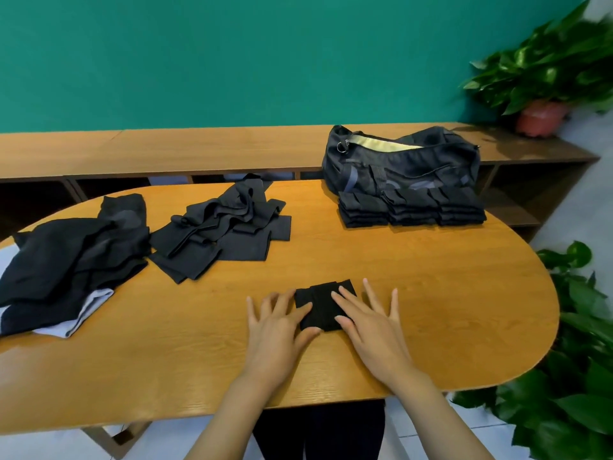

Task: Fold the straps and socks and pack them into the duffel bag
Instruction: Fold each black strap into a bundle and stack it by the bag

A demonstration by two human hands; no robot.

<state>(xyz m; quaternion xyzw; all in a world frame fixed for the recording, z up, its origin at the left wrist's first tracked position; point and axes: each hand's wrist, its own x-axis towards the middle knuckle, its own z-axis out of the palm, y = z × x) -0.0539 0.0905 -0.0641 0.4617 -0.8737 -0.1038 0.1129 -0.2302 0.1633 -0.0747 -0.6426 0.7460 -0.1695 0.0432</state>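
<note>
Both grips open, fingers straight. Left hand [277, 327] and right hand [374, 327] press folded black fabric [321, 300] onto the table [447, 293]

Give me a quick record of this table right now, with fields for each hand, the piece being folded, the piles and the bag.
left hand: flat, fingers pressing the folded black piece
right hand: flat, pressing the same piece
folded stacks: side by side, in front of the duffel bag
duffel bag: unzipped, pale lining showing
middle pile: dark, unfolded
left pile: dark, unfolded, one pale item underneath
</note>
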